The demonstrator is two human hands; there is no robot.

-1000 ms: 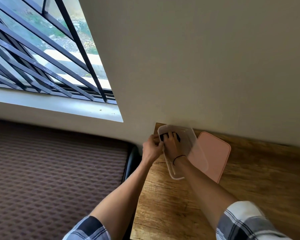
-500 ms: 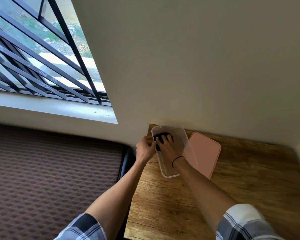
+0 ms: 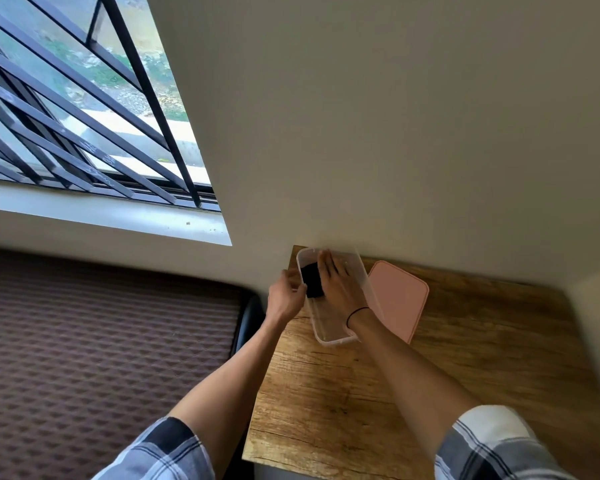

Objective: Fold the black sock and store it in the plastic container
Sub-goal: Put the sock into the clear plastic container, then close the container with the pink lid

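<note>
A clear plastic container (image 3: pixel 329 336) stands on the wooden table at its far left corner, against the wall. The folded black sock (image 3: pixel 311 279) lies inside it along the left wall. My right hand (image 3: pixel 336 282) reaches into the container with fingers spread flat, just right of the sock and touching its edge. My left hand (image 3: pixel 284 297) grips the container's left rim from outside, thumb at the wall next to the sock.
A pink lid (image 3: pixel 397 299) lies flat on the wooden table (image 3: pixel 361 393) just right of the container. The beige wall runs behind both. Left of the table is a dark patterned surface (image 3: pixel 101 341) below a barred window (image 3: pixel 66 116).
My right hand has slid off the sock toward the right, with fingers flattened, leaving the sock uncovered against the left wall. The left hand stays on the rim.
</note>
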